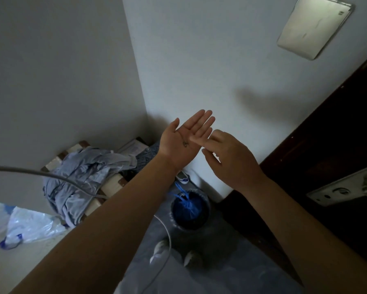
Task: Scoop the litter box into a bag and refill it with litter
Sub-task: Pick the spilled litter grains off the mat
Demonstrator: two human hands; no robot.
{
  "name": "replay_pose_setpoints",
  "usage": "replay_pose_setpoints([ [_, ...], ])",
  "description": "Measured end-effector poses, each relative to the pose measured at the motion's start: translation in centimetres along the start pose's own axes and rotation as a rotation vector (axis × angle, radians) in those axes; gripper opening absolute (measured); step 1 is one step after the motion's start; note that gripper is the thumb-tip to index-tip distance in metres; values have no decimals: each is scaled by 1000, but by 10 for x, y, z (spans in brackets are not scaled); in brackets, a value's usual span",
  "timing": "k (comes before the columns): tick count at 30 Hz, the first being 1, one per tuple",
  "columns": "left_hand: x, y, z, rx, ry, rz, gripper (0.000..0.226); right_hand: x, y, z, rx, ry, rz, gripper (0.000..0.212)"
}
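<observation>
**Both hands empty, blue bag tied up in the pail**

On my head feed the left hand is flat, palm up, fingers straight and together, holding nothing. The right hand is loose and empty too, its fingertips resting on the left palm (looks like brushing off grit, can't swear to it). Well below the fingers, under both wrists, a blue bag sits in a pail with its neck tied. No litter box in view. A clear plastic bag lies on the floor, far left of the fingers. My guess is the blue bag is thin, floppy and bottom-heavy, so I'd pinch the knotted neck rather than the sides and lift slowly so it doesn't tear.
</observation>
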State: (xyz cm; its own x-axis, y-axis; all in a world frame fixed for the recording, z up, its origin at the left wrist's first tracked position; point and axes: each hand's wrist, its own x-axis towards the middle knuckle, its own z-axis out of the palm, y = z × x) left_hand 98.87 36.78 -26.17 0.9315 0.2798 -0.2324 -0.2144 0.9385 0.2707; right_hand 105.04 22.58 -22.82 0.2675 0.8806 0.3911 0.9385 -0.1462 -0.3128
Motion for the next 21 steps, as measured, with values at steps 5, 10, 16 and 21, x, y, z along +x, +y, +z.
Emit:
replay_pose_setpoints([
  [5, 19, 0, -18, 56, 17, -80, 65, 5, 20, 26, 19, -142, 17, 46],
  [10, 29, -3, -33, 108, 22, -146, 66, 1, 30, 45, 19, -203, 12, 46],
  [16, 38, -5, -45, 152, 28, -181, 67, -2, 39, 61, 15, -206, 9, 45],
  [21, 45, -4, -49, 185, 50, -194, 67, -3, 45, 66, 21, -211, 10, 45],
])
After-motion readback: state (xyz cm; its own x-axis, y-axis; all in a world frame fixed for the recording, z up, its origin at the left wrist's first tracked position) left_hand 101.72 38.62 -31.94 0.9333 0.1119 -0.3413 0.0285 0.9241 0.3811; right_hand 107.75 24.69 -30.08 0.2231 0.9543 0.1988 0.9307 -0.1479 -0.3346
